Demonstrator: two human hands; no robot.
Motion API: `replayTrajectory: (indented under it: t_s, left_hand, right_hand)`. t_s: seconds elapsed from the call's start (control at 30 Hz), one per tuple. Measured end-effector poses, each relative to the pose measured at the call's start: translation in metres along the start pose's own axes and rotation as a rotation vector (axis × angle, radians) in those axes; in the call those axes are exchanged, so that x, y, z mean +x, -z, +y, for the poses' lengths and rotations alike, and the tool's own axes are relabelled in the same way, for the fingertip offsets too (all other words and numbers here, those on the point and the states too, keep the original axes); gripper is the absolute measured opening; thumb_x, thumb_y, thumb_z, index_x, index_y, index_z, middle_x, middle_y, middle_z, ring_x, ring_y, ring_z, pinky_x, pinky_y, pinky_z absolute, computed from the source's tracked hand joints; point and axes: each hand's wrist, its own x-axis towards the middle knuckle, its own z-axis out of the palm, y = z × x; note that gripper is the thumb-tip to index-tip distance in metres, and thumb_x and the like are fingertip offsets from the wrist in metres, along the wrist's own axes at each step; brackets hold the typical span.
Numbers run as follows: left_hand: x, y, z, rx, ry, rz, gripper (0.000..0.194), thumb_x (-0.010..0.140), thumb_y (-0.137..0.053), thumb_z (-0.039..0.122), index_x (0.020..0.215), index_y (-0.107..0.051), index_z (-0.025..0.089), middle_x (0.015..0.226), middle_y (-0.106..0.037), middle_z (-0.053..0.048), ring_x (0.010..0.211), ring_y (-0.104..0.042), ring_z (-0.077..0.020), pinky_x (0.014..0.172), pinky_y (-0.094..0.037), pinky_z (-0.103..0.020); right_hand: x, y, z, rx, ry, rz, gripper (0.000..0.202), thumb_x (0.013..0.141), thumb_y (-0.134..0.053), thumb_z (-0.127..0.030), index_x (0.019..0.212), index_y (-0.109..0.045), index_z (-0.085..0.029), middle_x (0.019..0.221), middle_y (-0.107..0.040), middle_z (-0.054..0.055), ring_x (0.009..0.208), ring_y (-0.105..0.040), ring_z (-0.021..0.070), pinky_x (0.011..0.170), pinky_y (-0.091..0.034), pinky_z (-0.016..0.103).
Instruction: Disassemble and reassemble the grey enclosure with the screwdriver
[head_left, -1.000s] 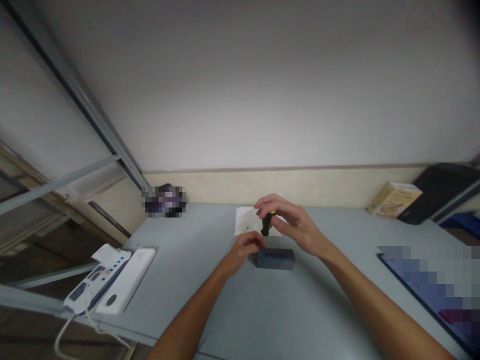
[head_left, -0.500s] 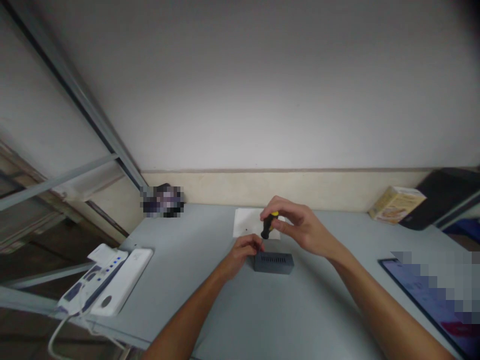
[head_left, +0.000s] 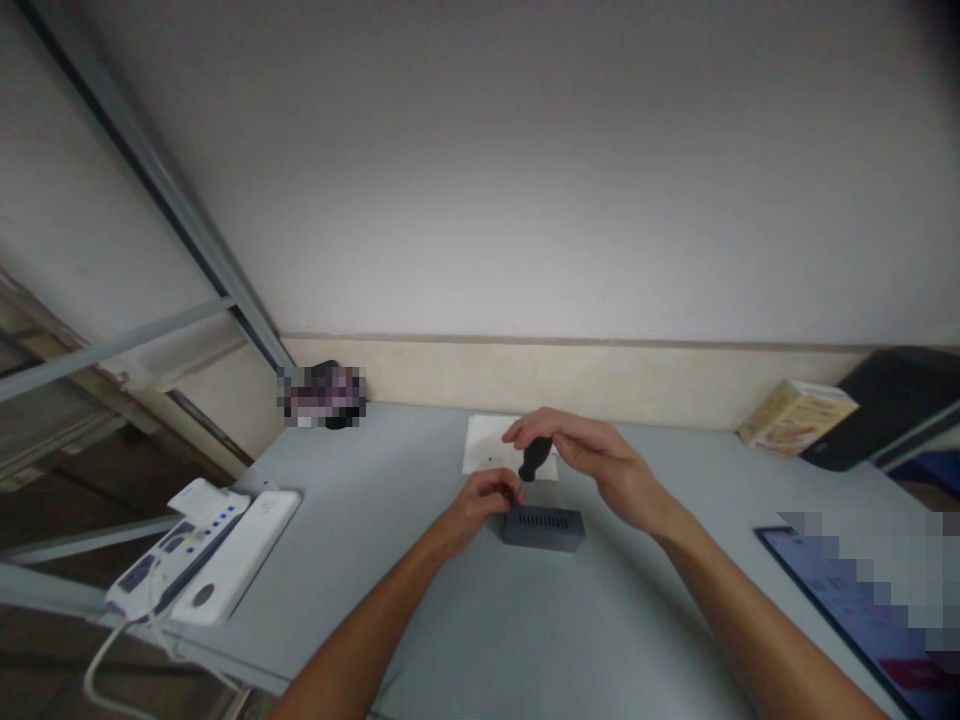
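A dark grey box with a row of slots (head_left: 543,528) lies on the table. Above its left end, my right hand (head_left: 600,460) grips the dark handle of a screwdriver (head_left: 535,458), which points down and slightly left. My left hand (head_left: 484,497) is at the box's left back corner, its fingers pinched together near the screwdriver's lower end; what they hold, if anything, is too small to name. Behind both hands lies a white sheet of paper (head_left: 484,440) with a small dark speck on it.
On the left of the grey table (head_left: 330,530) are a power strip (head_left: 180,550) with a cable and a white flat device (head_left: 247,555). A yellow box (head_left: 799,415) and a black object (head_left: 870,410) stand back right. A tablet-like screen (head_left: 847,600) lies at right.
My right hand has turned around the screwdriver handle, its fingers now reaching further over the top, and the yellow part no longer shows. My left hand stays at the box's corner. The view has shifted slightly.
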Motion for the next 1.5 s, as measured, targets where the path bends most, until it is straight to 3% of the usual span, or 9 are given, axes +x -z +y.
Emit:
replayTrajectory:
  t_s: [0.1, 0.27, 0.4, 0.63, 0.83, 1.03, 1.3, 1.4, 1.5]
  left_hand:
    - [0.000, 0.000, 0.001, 0.006, 0.000, -0.004, 0.011, 0.067, -0.062, 0.020, 0.076, -0.066, 0.015, 0.079, -0.059, -0.003, 0.081, -0.051, -0.0185, 0.078, -0.036, -0.030]
    - [0.000, 0.001, 0.000, -0.046, 0.014, 0.000, 0.009, 0.066, -0.063, 0.019, 0.074, -0.064, 0.015, 0.078, -0.058, -0.002, 0.079, -0.050, -0.0172, 0.077, -0.036, -0.029]
    - [0.001, 0.004, -0.001, -0.077, 0.039, -0.027, 0.012, 0.066, -0.067, 0.020, 0.077, -0.066, 0.014, 0.079, -0.059, -0.002, 0.079, -0.050, -0.0168, 0.076, -0.035, -0.028]
    - [-0.001, 0.006, -0.002, -0.141, 0.057, -0.026, 0.012, 0.069, -0.071, 0.019, 0.080, -0.068, 0.014, 0.083, -0.062, -0.003, 0.085, -0.053, -0.0189, 0.079, -0.037, -0.029]
    - [0.000, 0.009, 0.000, -0.116, 0.066, -0.101, 0.014, 0.071, -0.071, 0.021, 0.082, -0.067, 0.013, 0.084, -0.060, -0.004, 0.081, -0.052, -0.0173, 0.074, -0.035, -0.028]
    - [-0.001, 0.012, -0.002, -0.120, 0.078, -0.072, 0.012, 0.071, -0.071, 0.018, 0.082, -0.069, 0.014, 0.085, -0.062, -0.003, 0.085, -0.054, -0.0180, 0.079, -0.036, -0.029]
    - [-0.001, 0.010, 0.003, -0.132, 0.076, -0.091, 0.012, 0.071, -0.073, 0.020, 0.081, -0.068, 0.015, 0.085, -0.062, -0.003, 0.085, -0.054, -0.0186, 0.078, -0.037, -0.029]
    - [-0.002, 0.011, 0.000, -0.121, 0.092, -0.063, 0.012, 0.071, -0.073, 0.020, 0.082, -0.070, 0.015, 0.084, -0.063, -0.003, 0.086, -0.055, -0.0188, 0.080, -0.038, -0.029]
    - [-0.001, 0.011, -0.001, -0.108, 0.071, -0.066, 0.012, 0.070, -0.073, 0.019, 0.081, -0.070, 0.015, 0.083, -0.063, -0.003, 0.085, -0.055, -0.0188, 0.079, -0.037, -0.029]
  right_hand:
    - [0.001, -0.003, -0.003, -0.112, 0.058, 0.041, 0.022, 0.101, -0.059, -0.039, 0.109, -0.075, -0.026, 0.126, -0.065, 0.010, 0.119, -0.062, 0.0258, 0.107, -0.046, 0.044]
    - [0.001, -0.001, -0.011, -0.233, 0.054, 0.106, 0.009, 0.095, -0.068, -0.024, 0.094, -0.076, -0.024, 0.097, -0.063, 0.005, 0.088, -0.063, 0.0178, 0.083, -0.053, 0.034]
    - [-0.003, 0.007, -0.019, -0.150, -0.002, -0.006, 0.027, 0.102, -0.054, -0.020, 0.123, -0.071, -0.026, 0.110, -0.071, 0.007, 0.105, -0.067, 0.0203, 0.095, -0.053, 0.037]
    - [0.002, -0.005, -0.026, -0.253, 0.027, 0.002, 0.011, 0.095, -0.068, -0.021, 0.099, -0.078, -0.024, 0.116, -0.067, 0.007, 0.106, -0.066, 0.0186, 0.094, -0.054, 0.033]
    - [-0.002, 0.001, -0.024, -0.256, 0.004, -0.027, 0.039, 0.099, -0.053, -0.009, 0.129, -0.068, -0.030, 0.119, -0.072, 0.005, 0.112, -0.068, 0.0187, 0.100, -0.054, 0.036]
    - [0.001, -0.002, -0.023, -0.286, -0.008, 0.002, 0.011, 0.093, -0.069, -0.019, 0.100, -0.076, -0.025, 0.118, -0.069, 0.007, 0.108, -0.068, 0.0200, 0.098, -0.055, 0.036]
    - [-0.002, -0.002, -0.023, -0.261, -0.023, -0.052, 0.031, 0.099, -0.057, -0.014, 0.124, -0.068, -0.029, 0.131, -0.068, 0.005, 0.126, -0.062, 0.0206, 0.109, -0.049, 0.039]
    - [0.000, -0.006, -0.024, -0.305, 0.007, -0.008, 0.011, 0.094, -0.068, -0.018, 0.101, -0.072, -0.025, 0.118, -0.067, 0.006, 0.109, -0.065, 0.0187, 0.098, -0.053, 0.034]
    - [0.002, -0.006, -0.025, -0.292, 0.000, -0.007, 0.019, 0.096, -0.063, -0.013, 0.105, -0.073, -0.027, 0.107, -0.067, 0.003, 0.095, -0.066, 0.0149, 0.088, -0.055, 0.030]
